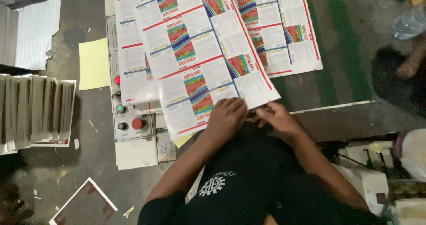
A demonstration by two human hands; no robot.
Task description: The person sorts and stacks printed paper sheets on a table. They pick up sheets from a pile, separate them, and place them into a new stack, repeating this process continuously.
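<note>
Glossy rectangular printed sheets [199, 69] under hands

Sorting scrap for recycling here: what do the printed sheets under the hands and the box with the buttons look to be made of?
The printed sheets look like thin coated paper: they fan out flat, edges overlapping, with a faint sheen. The control box looks like painted metal, cream and scuffed, though plastic can't be ruled out. Its red button looks like plastic.

White printed label sheets [199, 51] with red lines and rainbow-striped patches overlap on the machine.

machine table [133, 156], printed sheets [195, 51], concrete floor [93, 171], yellow sheet [93, 63]
</note>
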